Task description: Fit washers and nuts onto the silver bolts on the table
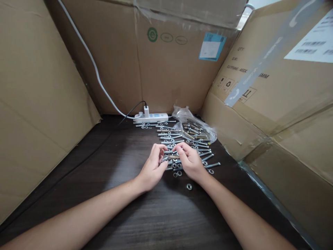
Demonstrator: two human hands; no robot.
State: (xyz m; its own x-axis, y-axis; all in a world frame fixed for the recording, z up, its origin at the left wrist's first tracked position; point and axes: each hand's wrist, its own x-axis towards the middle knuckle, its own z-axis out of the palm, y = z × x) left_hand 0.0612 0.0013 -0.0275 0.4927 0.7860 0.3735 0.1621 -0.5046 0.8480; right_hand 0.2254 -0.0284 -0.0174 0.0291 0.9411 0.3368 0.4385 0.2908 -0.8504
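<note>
Both of my hands meet over a dark wooden table [145,215]. My left hand [153,166] pinches one end of a metal bolt [172,157], and my right hand [189,161] grips its other end, so the bolt spans between the fingertips. Behind and under the hands lie rows of bolts [169,133] with small washers [178,173] beside them. A single nut [189,186] lies alone near my right wrist.
A clear plastic bag [195,130] of more bolts sits at the back right. A white power strip [152,117] with a plug and a white cable [91,60] lies at the back. Cardboard walls [273,104] enclose the table on three sides.
</note>
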